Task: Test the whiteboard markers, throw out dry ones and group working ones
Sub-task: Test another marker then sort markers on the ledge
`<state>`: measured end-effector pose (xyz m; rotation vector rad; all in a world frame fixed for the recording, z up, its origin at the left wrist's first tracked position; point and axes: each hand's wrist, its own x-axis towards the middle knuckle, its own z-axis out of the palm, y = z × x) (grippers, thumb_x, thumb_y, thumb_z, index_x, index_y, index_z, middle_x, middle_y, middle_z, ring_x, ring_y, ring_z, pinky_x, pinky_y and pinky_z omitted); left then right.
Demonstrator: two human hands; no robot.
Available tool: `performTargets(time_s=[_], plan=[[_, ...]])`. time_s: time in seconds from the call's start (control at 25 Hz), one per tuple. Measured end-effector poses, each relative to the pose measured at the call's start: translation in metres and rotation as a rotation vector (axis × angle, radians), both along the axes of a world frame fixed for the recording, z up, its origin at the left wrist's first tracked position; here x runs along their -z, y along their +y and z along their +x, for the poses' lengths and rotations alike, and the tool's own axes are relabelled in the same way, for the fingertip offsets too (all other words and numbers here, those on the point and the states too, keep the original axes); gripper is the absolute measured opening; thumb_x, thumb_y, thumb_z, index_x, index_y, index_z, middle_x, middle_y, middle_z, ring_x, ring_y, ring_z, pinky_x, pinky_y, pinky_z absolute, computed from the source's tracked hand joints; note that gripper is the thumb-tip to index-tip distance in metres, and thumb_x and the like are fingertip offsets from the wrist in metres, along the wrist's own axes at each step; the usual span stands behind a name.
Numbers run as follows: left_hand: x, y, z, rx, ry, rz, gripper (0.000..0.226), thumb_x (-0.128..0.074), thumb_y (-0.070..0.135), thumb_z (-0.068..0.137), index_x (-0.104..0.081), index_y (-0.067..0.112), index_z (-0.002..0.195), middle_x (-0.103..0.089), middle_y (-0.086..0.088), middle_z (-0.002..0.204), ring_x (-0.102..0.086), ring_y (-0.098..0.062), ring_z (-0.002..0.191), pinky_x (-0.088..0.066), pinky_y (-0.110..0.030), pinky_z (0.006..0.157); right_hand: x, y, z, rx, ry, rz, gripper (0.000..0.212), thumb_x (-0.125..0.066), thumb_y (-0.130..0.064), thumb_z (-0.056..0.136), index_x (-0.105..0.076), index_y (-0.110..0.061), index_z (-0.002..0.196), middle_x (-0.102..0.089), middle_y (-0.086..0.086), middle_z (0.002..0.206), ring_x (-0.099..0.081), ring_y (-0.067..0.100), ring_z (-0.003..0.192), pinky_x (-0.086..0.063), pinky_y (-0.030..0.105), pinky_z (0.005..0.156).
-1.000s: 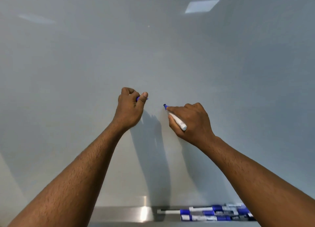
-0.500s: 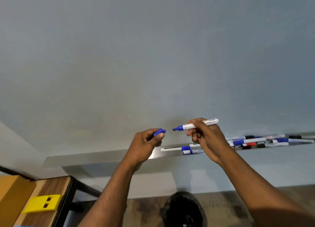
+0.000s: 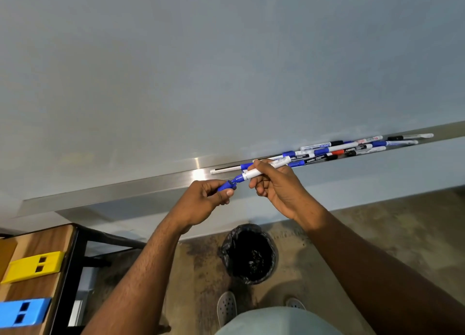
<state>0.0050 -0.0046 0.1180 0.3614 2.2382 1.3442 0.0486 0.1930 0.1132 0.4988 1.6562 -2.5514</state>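
A wide pale whiteboard fills the top of the view, and a shiny metal ledge runs along its foot, sloping up to the right. Down below is a mottled brown floor, with a bin lined in a black bag sitting straight under the hands. Two grey shoes poke in at the bottom. At the far left is a wooden table carrying a yellow block and a blue block.

Front and centre, the right hand has its fingers curled round a white marker, blue tip pointing left. The left hand pinches the blue cap between thumb and fingers, and the tip is right at the cap's mouth. Just behind them a heap of markers lies along the ledge, blue, black and red ends mixed; the hands cover its near end.
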Motion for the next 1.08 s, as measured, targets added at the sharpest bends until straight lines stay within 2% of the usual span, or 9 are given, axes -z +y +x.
performTargets(time_s=[0.24,0.44,0.6,0.64,0.76,0.8,0.92,1.08], plan=[[-0.003,0.002,0.007,0.008,-0.036,0.063,0.015,-0.063,0.024,0.090,-0.071,0.026,0.103,-0.068,0.000,0.076,-0.057,-0.004,0.069,-0.048,-0.013,0.071,0.007,0.002,0.002,-0.006,-0.033,0.018,0.021,-0.058,-0.022,0.096,-0.069,-0.004,0.095,-0.065,0.013,0.066,-0.054,0.016,0.056,-0.044,0.020,0.051],[-0.004,0.009,0.008,0.023,0.016,0.004,0.014,-0.062,0.027,0.091,-0.065,0.037,0.100,-0.073,0.001,0.077,-0.063,-0.003,0.072,-0.048,-0.020,0.075,0.006,-0.001,0.004,-0.054,0.027,0.167,0.022,-0.060,-0.023,0.095,-0.068,-0.002,0.095,-0.067,0.015,0.070,-0.058,0.015,0.055,-0.047,0.021,0.052],[-0.001,0.013,0.007,-0.015,0.067,-0.031,0.017,-0.062,0.027,0.091,-0.068,0.029,0.107,-0.071,0.001,0.076,-0.066,-0.021,0.080,-0.051,-0.030,0.076,0.010,-0.005,0.003,-0.004,0.046,0.147,0.018,-0.059,-0.021,0.095,-0.066,-0.006,0.089,-0.066,0.015,0.067,-0.059,0.018,0.055,-0.049,0.024,0.053],[0.000,0.014,0.007,-0.014,0.077,-0.044,0.020,-0.062,0.027,0.091,-0.068,0.025,0.110,-0.071,0.001,0.076,-0.065,-0.020,0.078,-0.050,-0.028,0.072,0.011,-0.006,0.003,0.000,0.044,0.135,0.018,-0.058,-0.021,0.096,-0.066,-0.006,0.090,-0.066,0.015,0.067,-0.059,0.018,0.055,-0.049,0.024,0.053],[-0.001,0.018,0.002,-0.006,0.139,-0.069,0.024,-0.062,0.025,0.092,-0.069,0.021,0.114,-0.070,0.004,0.073,-0.061,-0.004,0.065,-0.046,-0.020,0.064,0.013,-0.006,0.003,0.018,0.032,0.075,0.020,-0.057,-0.023,0.096,-0.064,-0.005,0.093,-0.066,0.015,0.069,-0.059,0.018,0.057,-0.049,0.024,0.054],[-0.002,0.019,0.002,-0.005,0.166,-0.067,0.022,-0.062,0.025,0.092,-0.069,0.021,0.113,-0.070,0.004,0.073,-0.061,-0.005,0.064,-0.047,-0.021,0.064,0.013,-0.005,0.005,0.025,0.027,0.036,0.020,-0.056,-0.023,0.097,-0.064,-0.005,0.093,-0.066,0.014,0.068,-0.060,0.018,0.057,-0.050,0.024,0.054],[0.001,0.024,0.002,0.034,0.256,-0.094,0.018,-0.063,0.026,0.092,-0.072,0.022,0.107,-0.070,0.003,0.072,-0.063,-0.021,0.067,-0.052,-0.031,0.065,0.016,-0.006,0.011,0.064,-0.017,-0.077,0.020,-0.054,-0.023,0.097,-0.062,-0.005,0.095,-0.067,0.011,0.065,-0.061,0.017,0.056,-0.050,0.023,0.053],[0.010,0.032,0.007,0.101,0.463,-0.141,0.015,-0.065,0.025,0.090,-0.074,0.018,0.099,-0.069,0.004,0.068,-0.054,-0.011,0.054,-0.043,-0.019,0.055,0.021,-0.002,0.017,0.126,-0.111,-0.150,0.021,-0.053,-0.024,0.099,-0.063,-0.007,0.093,-0.066,0.010,0.061,-0.060,0.015,0.051,-0.049,0.022,0.051]])
